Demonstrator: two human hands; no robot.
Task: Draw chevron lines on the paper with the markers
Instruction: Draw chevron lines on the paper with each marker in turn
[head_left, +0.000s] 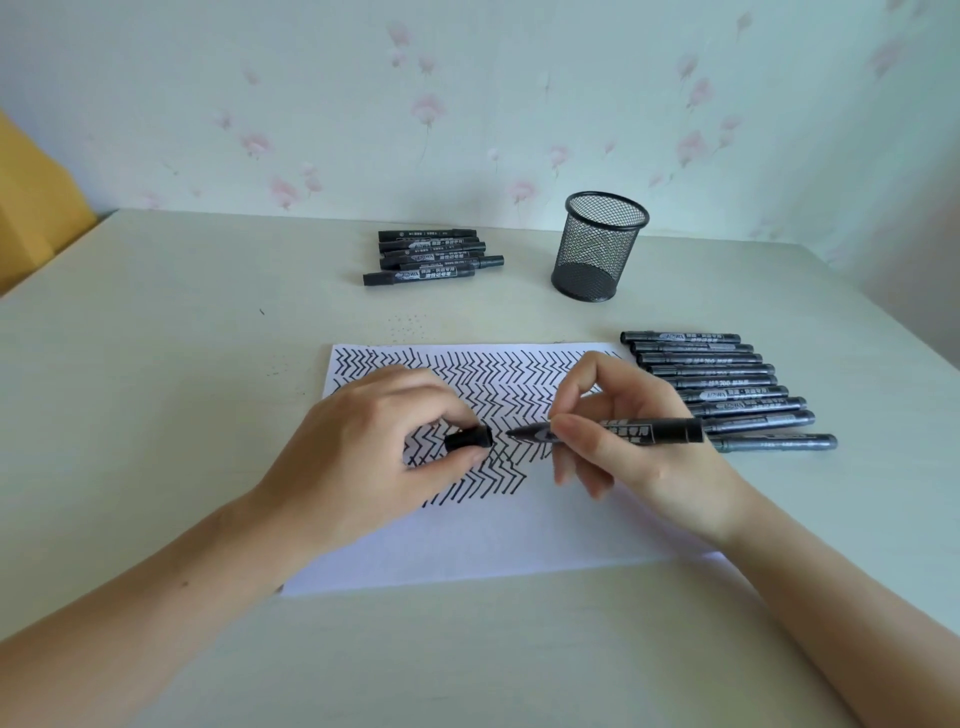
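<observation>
A white sheet of paper (493, 540) lies in front of me, its upper half covered with black chevron lines. My right hand (623, 457) grips a black marker (644, 431) held level above the sheet, its bare tip pointing left. Just left of that tip, my left hand (374, 452) pinches the marker's black cap (469, 439) between thumb and fingers. A small gap separates cap and tip. Both hands hover over the drawn part of the sheet.
A row of several black markers (727, 387) lies right of the paper. A smaller pile of markers (428, 255) sits at the back, beside a black mesh pen cup (597, 249). The pale table (156, 364) ends at a flowered wall.
</observation>
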